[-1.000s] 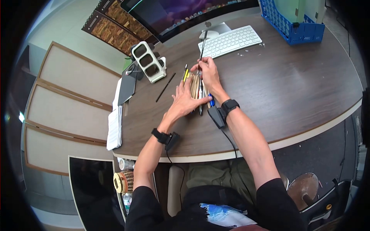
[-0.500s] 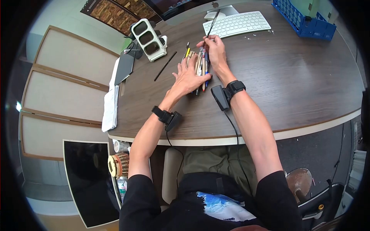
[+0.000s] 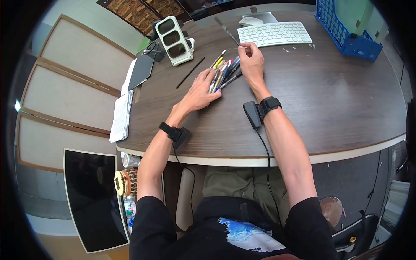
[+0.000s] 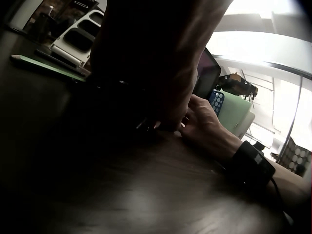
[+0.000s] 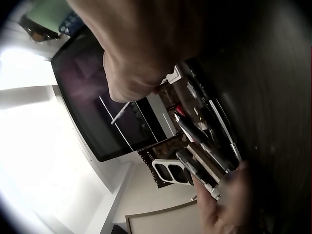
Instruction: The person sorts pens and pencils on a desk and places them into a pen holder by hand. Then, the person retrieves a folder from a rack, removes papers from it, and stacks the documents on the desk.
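My left hand grips a loose bundle of pens and pencils at the near end, fingers along its left side and thumb at its lower right. In the right wrist view, the left thumb and finger close around pen barrels. My right hand, just right of the bundle, pinches a thin dark pencil by its lower end. That pencil slants up and left, slightly blurred. Left of the bundle, a single black pencil lies on the table.
A white holder with three dark openings stands behind the lone pencil. Farther back are a white keyboard, a mouse and a monitor. A blue basket stands back right; papers lie at the left edge.
My right hand has drawn away to the right of the bundle, and its pencil now leans left instead of right. The bundle's pens have fanned out and slant more to the right.
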A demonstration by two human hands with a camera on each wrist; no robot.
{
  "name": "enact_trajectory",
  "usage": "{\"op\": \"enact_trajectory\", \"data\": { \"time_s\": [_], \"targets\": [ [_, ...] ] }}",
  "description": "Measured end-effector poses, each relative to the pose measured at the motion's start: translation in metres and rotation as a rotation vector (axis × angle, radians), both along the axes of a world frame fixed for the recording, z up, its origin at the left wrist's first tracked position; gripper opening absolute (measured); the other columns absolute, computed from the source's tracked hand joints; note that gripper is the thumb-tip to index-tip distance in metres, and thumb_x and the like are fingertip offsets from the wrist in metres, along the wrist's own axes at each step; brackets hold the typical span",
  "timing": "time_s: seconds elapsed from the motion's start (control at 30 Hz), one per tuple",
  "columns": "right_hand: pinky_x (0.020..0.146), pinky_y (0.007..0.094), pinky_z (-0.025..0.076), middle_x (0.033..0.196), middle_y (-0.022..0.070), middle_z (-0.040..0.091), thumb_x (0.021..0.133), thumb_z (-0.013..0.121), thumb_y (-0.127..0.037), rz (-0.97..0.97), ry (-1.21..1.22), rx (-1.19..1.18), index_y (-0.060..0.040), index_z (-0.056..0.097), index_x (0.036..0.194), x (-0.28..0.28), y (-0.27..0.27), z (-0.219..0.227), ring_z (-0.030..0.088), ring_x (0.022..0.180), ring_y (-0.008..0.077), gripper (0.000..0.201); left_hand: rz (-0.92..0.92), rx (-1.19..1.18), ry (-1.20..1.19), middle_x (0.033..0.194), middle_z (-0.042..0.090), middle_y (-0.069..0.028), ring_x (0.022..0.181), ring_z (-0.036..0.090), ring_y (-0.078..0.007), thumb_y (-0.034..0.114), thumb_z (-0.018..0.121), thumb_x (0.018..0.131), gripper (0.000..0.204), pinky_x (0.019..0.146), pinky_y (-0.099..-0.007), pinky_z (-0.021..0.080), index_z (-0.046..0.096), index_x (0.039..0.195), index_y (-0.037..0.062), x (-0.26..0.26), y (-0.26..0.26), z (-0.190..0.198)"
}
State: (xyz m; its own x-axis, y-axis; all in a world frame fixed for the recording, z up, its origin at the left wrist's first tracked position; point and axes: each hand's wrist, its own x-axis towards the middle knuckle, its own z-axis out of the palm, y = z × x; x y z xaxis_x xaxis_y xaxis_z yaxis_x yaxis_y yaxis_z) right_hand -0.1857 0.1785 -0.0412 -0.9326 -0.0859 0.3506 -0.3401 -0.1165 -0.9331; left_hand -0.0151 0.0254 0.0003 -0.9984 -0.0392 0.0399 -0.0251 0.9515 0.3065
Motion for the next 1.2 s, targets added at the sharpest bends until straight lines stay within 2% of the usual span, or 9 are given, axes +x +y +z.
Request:
{"op": "enact_trajectory", "data": {
  "time_s": [0.03, 0.27, 0.47, 0.57, 0.7, 0.8, 0.97, 1.07, 1.2],
  "targets": [
    [0.093, 0.0456, 0.055, 0.103, 0.0145, 0.078, 0.1, 0.071, -0.027, 0.027, -0.017, -0.008, -0.0057, 0.078, 0.11, 0.0, 0.001, -0.001, 0.068, 0.104, 0.0326, 0.025, -0.031, 0.003, 0.003, 0.169, 0.035, -0.0285, 0.158, 0.037, -0.044, 0.031, 0.071, 0.095, 0.084, 0.132, -0.0462, 0.031, 0.038, 0.165, -0.0019, 0.004, -0.004, 0.003],
    [0.099, 0.0453, 0.053, 0.106, 0.0126, 0.076, 0.095, 0.071, -0.022, -0.001, 0.275, 0.27, -0.0079, 0.08, 0.104, 0.007, 0.003, -0.005, 0.064, 0.107, 0.034, 0.019, -0.04, -0.1, -0.009, 0.166, 0.04, -0.0202, 0.151, 0.045, -0.0426, 0.021, 0.068, 0.095, 0.073, 0.131, -0.0578, 0.03, 0.045, 0.163, 0.0135, 0.024, -0.011, 0.01],
    [0.097, 0.0478, 0.052, 0.102, 0.0139, 0.073, 0.093, 0.07, -0.019, -0.026, 0.292, 0.33, -0.0082, 0.079, 0.096, 0.009, 0.003, -0.009, 0.063, 0.104, 0.0356, 0.014, -0.042, -0.017, 0.133, 0.164, 0.037, -0.0214, 0.148, 0.046, -0.0445, 0.018, 0.07, 0.096, 0.07, 0.126, -0.0518, 0.041, 0.045, 0.162, 0.0154, 0.034, -0.011, -0.007],
    [0.095, 0.0509, 0.052, 0.101, 0.0158, 0.072, 0.093, 0.068, -0.015, -0.028, 0.35, 0.379, -0.0078, 0.078, 0.093, 0.011, 0.004, -0.007, 0.063, 0.103, 0.0383, 0.012, -0.034, -0.074, 0.202, 0.165, 0.034, -0.0234, 0.151, 0.04, -0.045, 0.029, 0.075, 0.101, 0.07, 0.125, -0.0524, 0.041, 0.044, 0.162, 0.0137, 0.035, -0.009, -0.01],
    [0.094, 0.0493, 0.051, 0.097, 0.0125, 0.071, 0.09, 0.068, -0.012, 0.08, 0.394, 0.45, -0.0101, 0.078, 0.09, 0.015, 0.006, -0.004, 0.064, 0.103, 0.0354, 0.01, 0.019, -0.162, 0.146, 0.17, 0.027, -0.0228, 0.16, 0.027, -0.0488, 0.048, 0.074, 0.102, 0.079, 0.13, -0.0686, 0.023, 0.039, 0.166, 0.017, 0.032, -0.009, -0.005],
    [0.095, 0.0476, 0.048, 0.097, 0.0102, 0.07, 0.091, 0.068, -0.011, 0.112, 0.42, 0.467, -0.0107, 0.079, 0.089, 0.017, 0.006, -0.004, 0.064, 0.104, 0.0327, 0.011, 0.002, -0.131, 0.138, 0.171, 0.025, -0.0228, 0.161, 0.024, -0.0475, 0.052, 0.073, 0.102, 0.082, 0.129, -0.0735, 0.021, 0.038, 0.167, 0.0176, 0.029, -0.009, -0.004],
    [0.096, 0.0464, 0.047, 0.096, 0.0074, 0.071, 0.092, 0.067, -0.009, 0.136, 0.451, 0.459, -0.0125, 0.081, 0.09, 0.018, 0.008, -0.005, 0.064, 0.104, 0.0304, 0.014, 0.119, -0.216, 0.068, 0.178, 0.014, -0.0233, 0.165, 0.008, -0.0552, 0.079, 0.08, 0.082, 0.119, 0.122, -0.0869, 0.012, 0.025, 0.175, 0.0276, 0.019, 0.006, -0.002],
    [0.097, 0.0454, 0.047, 0.097, 0.0054, 0.073, 0.093, 0.068, -0.008, 0.15, 0.472, 0.463, -0.0136, 0.083, 0.091, 0.017, 0.007, -0.006, 0.064, 0.105, 0.029, 0.016, 0.147, -0.232, 0.017, 0.18, 0.009, -0.0243, 0.165, 0.007, -0.0554, 0.081, 0.077, 0.083, 0.119, 0.121, -0.0879, 0.011, 0.023, 0.175, 0.0283, 0.009, 0.016, 0.006],
    [0.101, 0.0442, 0.047, 0.1, 0.0051, 0.074, 0.093, 0.068, -0.009, 0.197, 0.479, 0.476, -0.0133, 0.083, 0.093, 0.018, 0.01, -0.005, 0.064, 0.11, 0.028, 0.015, 0.129, -0.263, -0.012, 0.176, 0.024, -0.0292, 0.164, 0.019, -0.0541, 0.084, 0.073, 0.084, 0.122, 0.125, -0.0821, 0.015, 0.021, 0.176, 0.023, -0.001, 0.008, 0.009]
  ]
}}
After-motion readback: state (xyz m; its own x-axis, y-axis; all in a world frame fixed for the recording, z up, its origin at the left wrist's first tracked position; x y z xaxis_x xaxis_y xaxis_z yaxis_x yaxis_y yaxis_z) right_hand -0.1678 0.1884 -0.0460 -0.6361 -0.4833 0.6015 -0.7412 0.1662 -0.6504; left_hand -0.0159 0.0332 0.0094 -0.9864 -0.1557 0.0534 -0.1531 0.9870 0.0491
